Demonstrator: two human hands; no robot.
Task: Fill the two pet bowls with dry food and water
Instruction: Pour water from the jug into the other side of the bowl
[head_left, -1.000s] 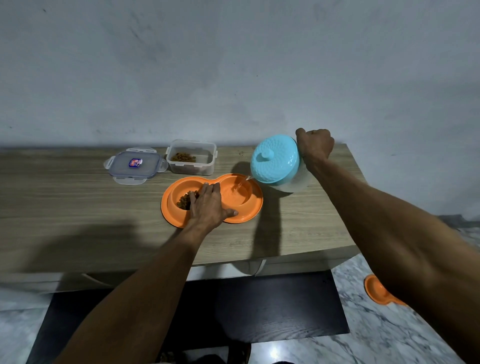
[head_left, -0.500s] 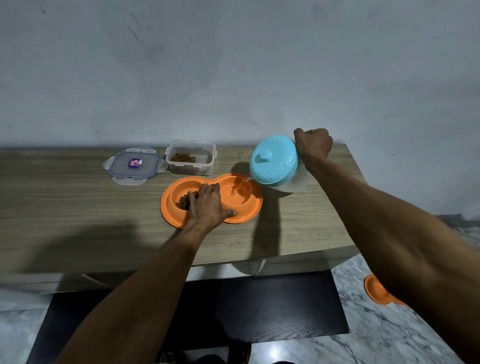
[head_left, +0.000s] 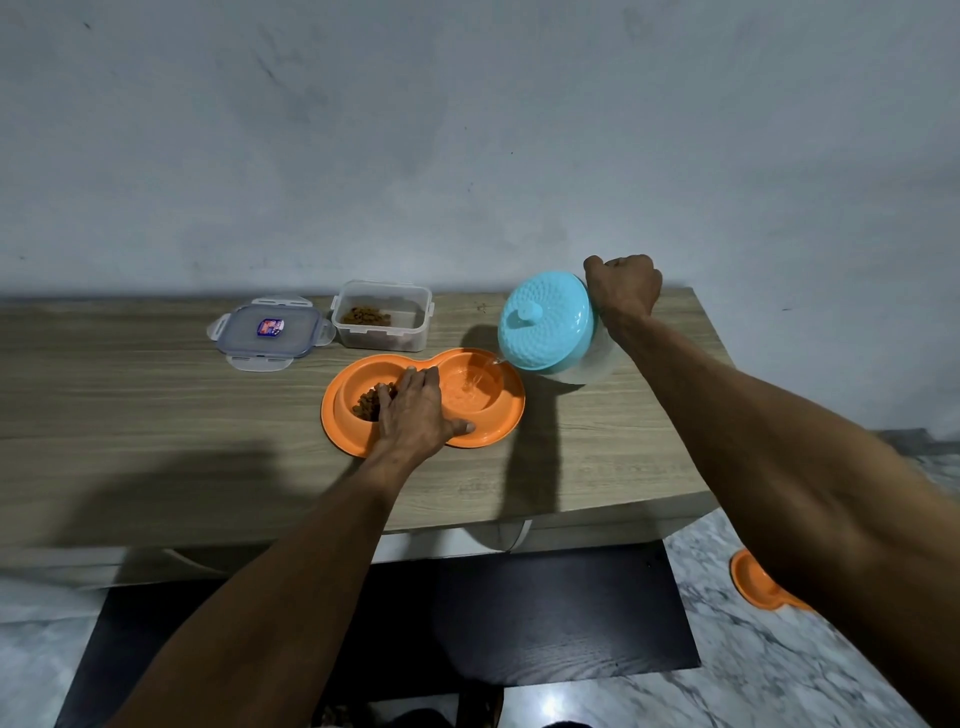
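Your right hand (head_left: 623, 286) grips the tilted jug (head_left: 545, 322) — water (head_left: 470, 387) runs into the orange double bowl's (head_left: 511, 410) right well (kibble (head_left: 369, 402) sits in the left) — while your left hand (head_left: 415, 410) presses flat on the bowl, fingers straight.

The orange double bowl (head_left: 491, 436) lies flat on the wooden table (head_left: 156, 415), with brown dry food (head_left: 366, 404) in its left cup and a little water (head_left: 467, 389) in its right cup. The clear jug (head_left: 582, 370) with the blue lid (head_left: 543, 322) is tipped toward the right cup, and a thin stream runs out. The open food box (head_left: 382, 325) stands just behind the bowl.
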